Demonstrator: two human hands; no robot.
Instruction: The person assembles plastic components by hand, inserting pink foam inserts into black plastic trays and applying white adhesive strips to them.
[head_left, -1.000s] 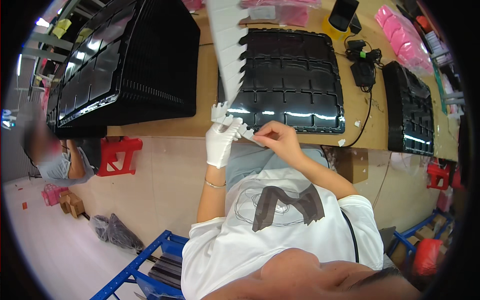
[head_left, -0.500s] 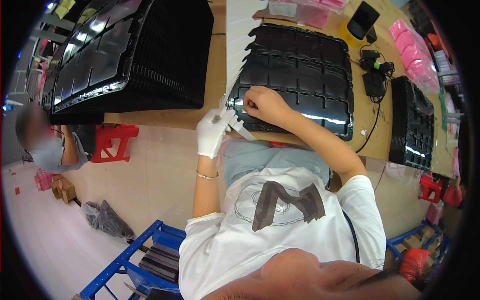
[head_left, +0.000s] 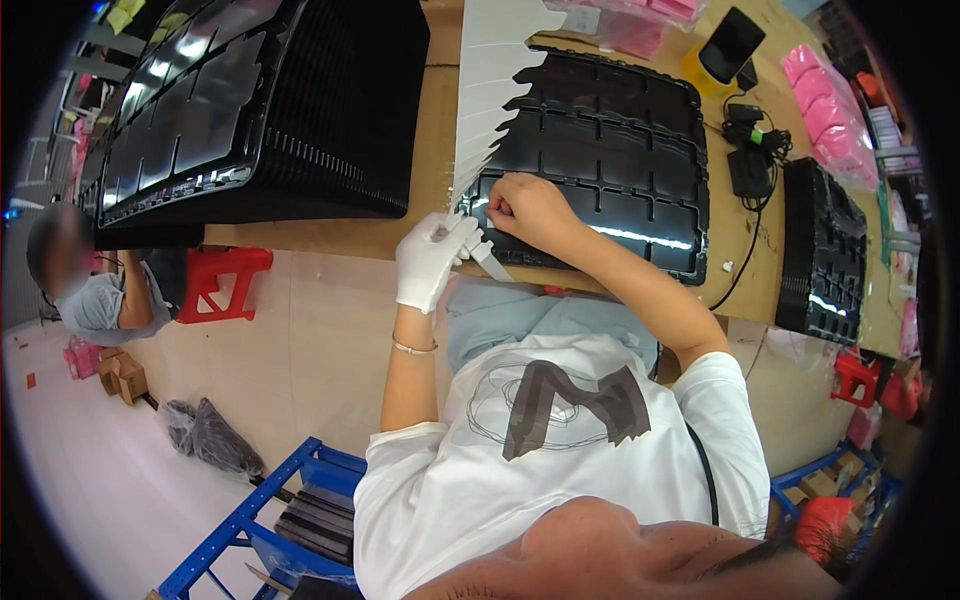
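Note:
A long white sheet [head_left: 488, 75], with pointed notches along its right edge, stretches away from me over the left side of a shiny black plastic tray [head_left: 620, 165]. Its near end is pinched in my left hand [head_left: 430, 262], which wears a white glove and rests by the tray's near left corner. A short pale strip [head_left: 492, 264] sticks out beside those gloved fingers. My right hand [head_left: 535, 212] is bare and lies on the tray's near left part. Its fingers are curled together, and whatever they may hold is hidden.
A tall stack of black trays [head_left: 335, 120] stands on the left, a smaller stack [head_left: 825, 250] on the right. Black cables with adapters [head_left: 748, 165], a phone [head_left: 733, 45] on a yellow holder and pink bags [head_left: 825, 105] lie beyond. Another person [head_left: 110, 290] sits at far left.
The far part of the white sheet has swung to the right and covers more of the tray's left side. Both hands have stayed nearly in place.

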